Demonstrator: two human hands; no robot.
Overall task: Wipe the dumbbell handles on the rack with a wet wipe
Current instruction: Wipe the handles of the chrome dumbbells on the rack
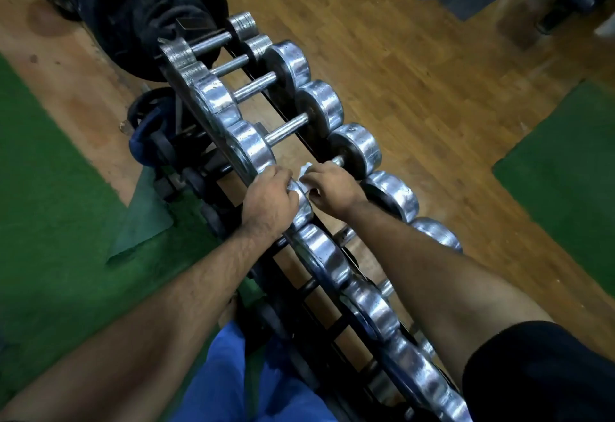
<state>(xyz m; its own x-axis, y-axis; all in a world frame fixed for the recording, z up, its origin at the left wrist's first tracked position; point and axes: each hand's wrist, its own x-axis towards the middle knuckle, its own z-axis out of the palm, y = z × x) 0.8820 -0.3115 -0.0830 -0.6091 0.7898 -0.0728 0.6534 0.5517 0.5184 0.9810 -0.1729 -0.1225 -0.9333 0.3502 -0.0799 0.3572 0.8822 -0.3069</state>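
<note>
I see my right hand [327,185] curled, its grip holding the wipe [304,172] against a dumbbell [357,150] handle on the rack [186,89] (white edges show above and below the fingers). My left hand [268,197] clasps that dumbbell's near chrome head, just beside the wipe.

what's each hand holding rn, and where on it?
Right hand holds the white wet wipe, bunched around a dumbbell handle. Left hand grips that dumbbell's near chrome end from above.
</note>
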